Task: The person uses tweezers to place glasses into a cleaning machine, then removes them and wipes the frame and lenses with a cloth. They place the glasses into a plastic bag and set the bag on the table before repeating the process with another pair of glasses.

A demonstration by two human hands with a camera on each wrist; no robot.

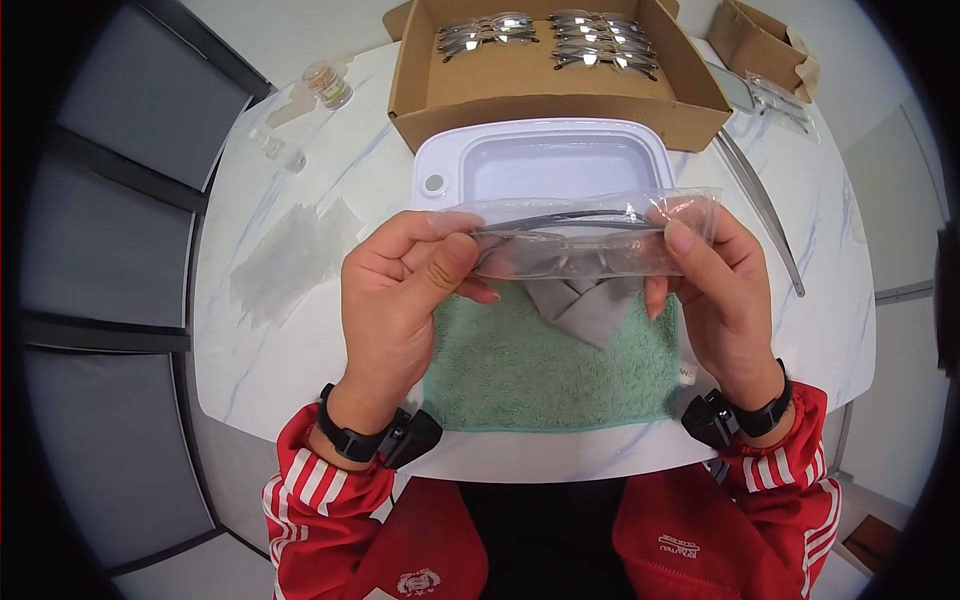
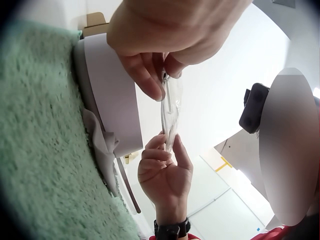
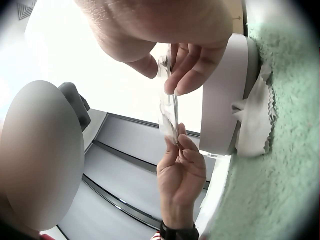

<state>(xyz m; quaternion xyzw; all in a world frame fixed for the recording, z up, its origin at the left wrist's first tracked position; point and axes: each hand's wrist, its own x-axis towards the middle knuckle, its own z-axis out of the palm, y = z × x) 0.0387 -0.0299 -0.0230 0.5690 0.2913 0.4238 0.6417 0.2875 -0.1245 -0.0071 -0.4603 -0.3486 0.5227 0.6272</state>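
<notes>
A pair of glasses with dark temples (image 1: pixel 570 218) lies inside a clear plastic sleeve (image 1: pixel 520 262), held level above the green towel (image 1: pixel 550 370). The left hand (image 1: pixel 400 290) pinches one end of the sleeve between thumb and fingers. At the other end the right hand (image 1: pixel 725 290) pinches it, thumb on the near face. Both wrist views show the sleeve (image 2: pixel 171 110) edge-on, stretched between the hands. Below it, partly hidden, a grey cloth (image 1: pixel 590 315) rests on the towel.
Behind the towel stands a white basin (image 1: pixel 440 160), then a cardboard box (image 1: pixel 560 105) with several glasses (image 1: pixel 605 45). Clear sleeves (image 1: pixel 290 260) and small bottles (image 1: pixel 328 87) lie left. At right are a long grey strip (image 1: pixel 765 210), a smaller box (image 1: pixel 755 45) and bagged glasses (image 1: pixel 785 105).
</notes>
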